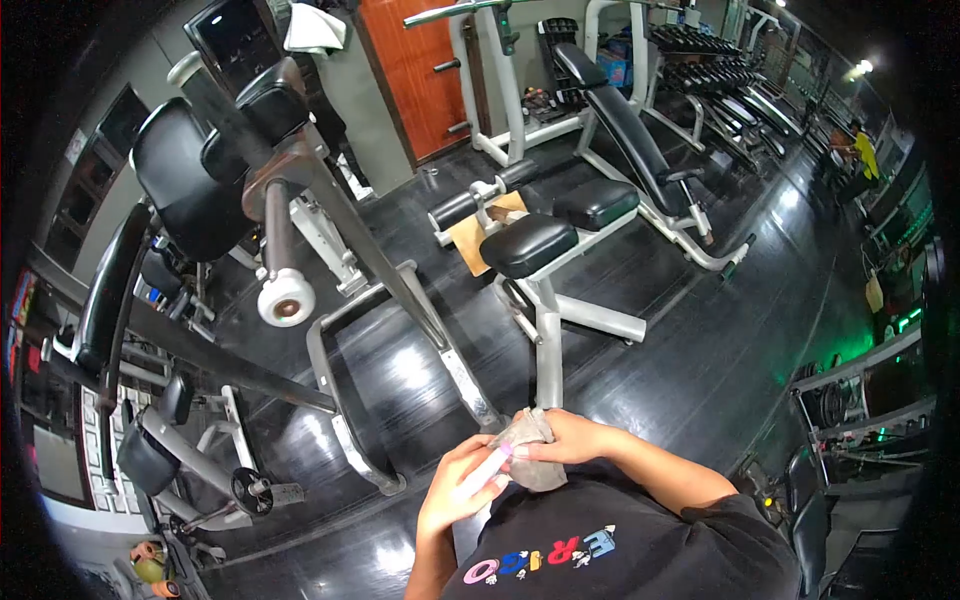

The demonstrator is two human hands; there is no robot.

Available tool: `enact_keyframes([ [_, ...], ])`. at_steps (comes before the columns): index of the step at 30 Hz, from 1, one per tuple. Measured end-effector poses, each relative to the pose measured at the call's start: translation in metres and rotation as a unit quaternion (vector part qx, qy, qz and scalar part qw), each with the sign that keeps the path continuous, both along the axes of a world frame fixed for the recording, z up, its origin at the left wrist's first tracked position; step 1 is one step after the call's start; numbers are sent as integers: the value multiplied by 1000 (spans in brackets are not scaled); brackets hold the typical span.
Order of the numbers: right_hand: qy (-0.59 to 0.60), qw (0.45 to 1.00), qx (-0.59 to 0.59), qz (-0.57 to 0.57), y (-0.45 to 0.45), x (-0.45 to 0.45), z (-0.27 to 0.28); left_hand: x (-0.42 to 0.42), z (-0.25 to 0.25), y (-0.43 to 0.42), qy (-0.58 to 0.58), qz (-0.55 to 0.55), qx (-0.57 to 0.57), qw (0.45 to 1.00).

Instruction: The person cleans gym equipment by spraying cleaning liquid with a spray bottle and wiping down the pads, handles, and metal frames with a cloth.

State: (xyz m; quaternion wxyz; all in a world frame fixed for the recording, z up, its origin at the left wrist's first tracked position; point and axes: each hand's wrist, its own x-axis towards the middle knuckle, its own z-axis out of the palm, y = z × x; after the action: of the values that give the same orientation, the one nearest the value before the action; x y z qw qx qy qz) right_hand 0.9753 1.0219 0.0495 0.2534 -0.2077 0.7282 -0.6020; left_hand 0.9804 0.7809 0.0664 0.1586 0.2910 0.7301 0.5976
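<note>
Close to my black shirt, both hands meet in the lower middle of the view. A crumpled greyish cloth (536,462) is bunched between them. My right hand (568,437) pinches the cloth from the right side. On the left, my left hand (462,484) has its fingers curled around a white object (482,474), which looks like a bottle or tube and touches the cloth. Part of the white object is covered by my fingers, so its full shape cannot be made out.
Ahead is a padded bench (530,246) on a white frame, with a tan cloth (468,246) on its roller end. A large machine (285,215) with black pads rises at the left. Dumbbell racks (710,75) line the back; a person in yellow (864,153) is far right.
</note>
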Motion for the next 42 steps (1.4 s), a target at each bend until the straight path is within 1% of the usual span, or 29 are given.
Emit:
enact_keyframes([
  [2, 25, 1000, 2, -7, 0, -6, -3, -2, 3, 5, 54, 28, -24, 998],
  [4, 93, 995, -30, -6, 2, -16, -8, -6, -3, 7, 58, 38, -25, 997],
  [6, 87, 996, -23, -17, 15, -28, -6, -9, -7, 13, 43, 94, -64, 993],
  [7, 77, 996, -15, -30, 23, -33, -5, -11, -6, 17, 5, 120, -74, 990],
  [8, 65, 997, -7, -42, 32, -37, -6, -16, -13, 21, 61, 133, -80, 986],
  [9, 86, 994, -16, -65, 46, -44, -16, -17, -15, 26, 24, 156, -70, 985],
  [10, 79, 993, -23, -80, 63, -51, -16, -18, -16, 32, -14, 180, -61, 982],
  [11, 54, 992, -46, -106, 80, -55, -16, -22, -7, 42, 10, 186, -64, 980],
  [12, 30, 988, -69, -132, 99, -61, -16, -24, -9, 51, 11, 190, -68, 979],
  [14, -2, 979, -60, -193, 138, -74, -18, -26, -17, 68, -13, 211, -98, 972],
  [15, -30, 964, -120, -235, 154, -82, -32, -29, -21, 81, -17, 228, -88, 970],
  [18, -76, 933, -150, -319, 195, -101, -46, -39, -36, 112, -56, 200, -114, 972],
  [19, -96, 920, -183, -333, 204, -108, -46, -43, -38, 125, -60, 207, -115, 970],
  [21, -118, 921, -192, -316, 223, -120, -54, -47, -43, 149, -101, 204, -84, 970],
  [22, -132, 920, -203, -306, 231, -126, -57, -49, -47, 160, -110, 211, -86, 967],
  [24, -169, 917, -216, -289, 241, -135, -58, -52, -56, 178, -145, 225, -30, 963],
  [26, -191, 920, -247, -238, 251, -143, -63, -48, -67, 190, -180, 237, -26, 954],
  [28, -219, 918, -252, -212, 255, -152, -74, -45, -76, 206, -211, 292, 107, 927],
  [29, -240, 914, -262, -195, 255, -156, -75, -41, -88, 209, -234, 301, 137, 914],
  [30, -246, 915, -259, -187, 254, -159, -75, -37, -98, 211, -236, 310, 138, 910],
  [32, -229, 933, -213, -180, 248, -166, -69, -30, -105, 218, -253, 338, 175, 890],
  [34, -241, 936, -207, -151, 244, -168, -82, -28, -103, 221, -280, 357, 166, 875],
  [36, -258, 931, -224, -126, 238, -166, -92, -33, -100, 224, -307, 381, 100, 866],
  [37, -224, 941, -221, -126, 234, -165, -99, -32, -109, 224, -295, 388, 113, 866],
  [40, -223, 944, -210, -127, 227, -159, -113, -36, -122, 229, -287, 415, 131, 853],
  [41, -250, 936, -211, -127, 226, -157, -113, -39, -123, 229, -289, 420, 117, 852],
  [42, -249, 937, -210, -129, 226, -157, -113, -39, -131, 226, -290, 419, 118, 852],
])
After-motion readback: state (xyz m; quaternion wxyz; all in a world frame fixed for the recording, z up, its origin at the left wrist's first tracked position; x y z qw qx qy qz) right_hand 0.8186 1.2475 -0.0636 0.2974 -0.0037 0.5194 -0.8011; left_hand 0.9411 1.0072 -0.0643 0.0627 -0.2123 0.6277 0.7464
